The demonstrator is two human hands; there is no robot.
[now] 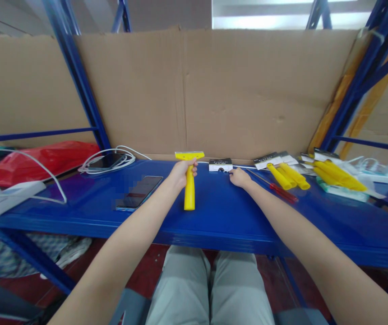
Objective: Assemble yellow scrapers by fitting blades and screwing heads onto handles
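My left hand (180,172) is closed round the neck of a yellow scraper (189,192). The scraper's wide head points away from me, with a clear strip along its far edge, and its thick handle hangs toward me. At the lower right corner of a black-and-white packaging card (220,164), my right hand (239,177) has its fingers pinched together. The card has a round cut-out in its near edge. Just right of that hand lies a screwdriver with a red handle (284,193).
More yellow scrapers with cards (282,176) lie at the right, and another pile (339,174) sits farther right beside a white power strip (383,178). A phone (140,193), a coiled white cable (126,158) and a red bag (38,160) are on the left. Cardboard (234,95) stands behind the blue table (228,212).
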